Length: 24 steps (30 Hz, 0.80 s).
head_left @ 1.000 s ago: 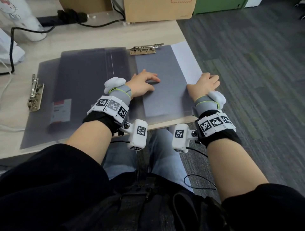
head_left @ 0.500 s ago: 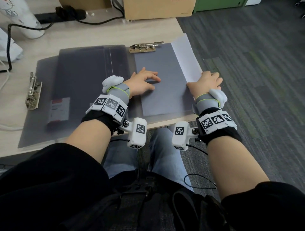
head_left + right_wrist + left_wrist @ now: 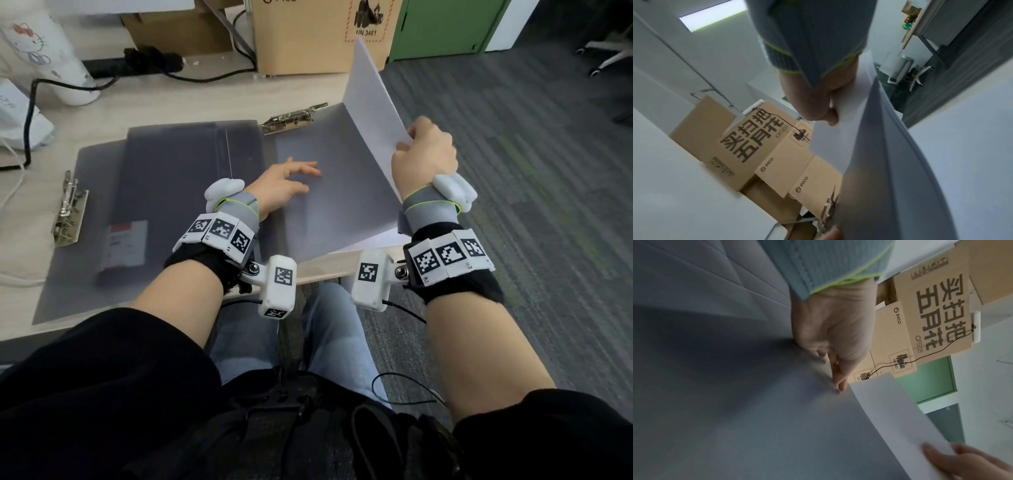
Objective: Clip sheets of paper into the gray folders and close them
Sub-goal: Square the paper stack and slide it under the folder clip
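The gray folders (image 3: 191,192) look like frosted, matt plastic — smooth and faintly translucent. Their clips (image 3: 294,116) are shiny metal. The sheet of paper (image 3: 373,113) is plain matt white. The desk (image 3: 212,99) shows pale wood grain — beyond it, brown cardboard boxes (image 3: 305,34).

A white sheet of paper (image 3: 373,113) is gripped by the right hand (image 3: 424,157), tilted above the gray folder (image 3: 329,185), which is pressed flat by the left hand (image 3: 281,185).
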Each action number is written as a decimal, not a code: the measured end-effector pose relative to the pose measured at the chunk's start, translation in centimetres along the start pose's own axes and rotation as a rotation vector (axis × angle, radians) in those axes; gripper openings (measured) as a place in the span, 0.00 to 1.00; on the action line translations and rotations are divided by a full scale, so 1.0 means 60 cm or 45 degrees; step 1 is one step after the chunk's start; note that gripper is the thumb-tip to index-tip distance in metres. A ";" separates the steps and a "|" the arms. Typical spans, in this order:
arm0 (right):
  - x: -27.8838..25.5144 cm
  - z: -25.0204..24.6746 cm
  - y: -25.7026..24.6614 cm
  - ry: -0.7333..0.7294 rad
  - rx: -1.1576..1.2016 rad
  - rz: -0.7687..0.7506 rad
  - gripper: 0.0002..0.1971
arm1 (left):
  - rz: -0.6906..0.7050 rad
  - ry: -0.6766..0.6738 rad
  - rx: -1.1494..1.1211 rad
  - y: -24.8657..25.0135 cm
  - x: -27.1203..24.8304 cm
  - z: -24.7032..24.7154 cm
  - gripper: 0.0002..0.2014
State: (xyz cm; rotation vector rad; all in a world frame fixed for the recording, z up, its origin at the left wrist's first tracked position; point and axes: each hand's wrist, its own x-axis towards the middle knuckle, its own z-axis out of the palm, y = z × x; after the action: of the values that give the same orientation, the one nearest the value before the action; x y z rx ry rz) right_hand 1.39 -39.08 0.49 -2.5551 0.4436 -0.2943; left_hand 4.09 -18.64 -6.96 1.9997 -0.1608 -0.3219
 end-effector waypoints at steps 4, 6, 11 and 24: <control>-0.011 -0.044 -0.024 0.138 -0.030 -0.066 0.11 | -0.035 0.069 -0.070 0.003 -0.009 0.002 0.19; -0.023 -0.062 -0.033 0.214 -0.011 -0.110 0.08 | -0.067 0.070 -0.094 0.008 -0.016 0.004 0.19; -0.046 -0.085 -0.041 0.419 0.147 -0.221 0.11 | -0.087 0.252 -0.199 0.025 -0.024 0.004 0.17; -0.056 -0.002 -0.005 -0.221 1.222 -0.192 0.13 | 0.113 0.741 -0.660 0.098 -0.072 -0.073 0.06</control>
State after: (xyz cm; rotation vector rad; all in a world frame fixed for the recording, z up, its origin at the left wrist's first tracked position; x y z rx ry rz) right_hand -1.67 -37.65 0.33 -1.6479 0.0093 -0.2510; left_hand 1.44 -16.31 0.79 1.4906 0.1882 0.2617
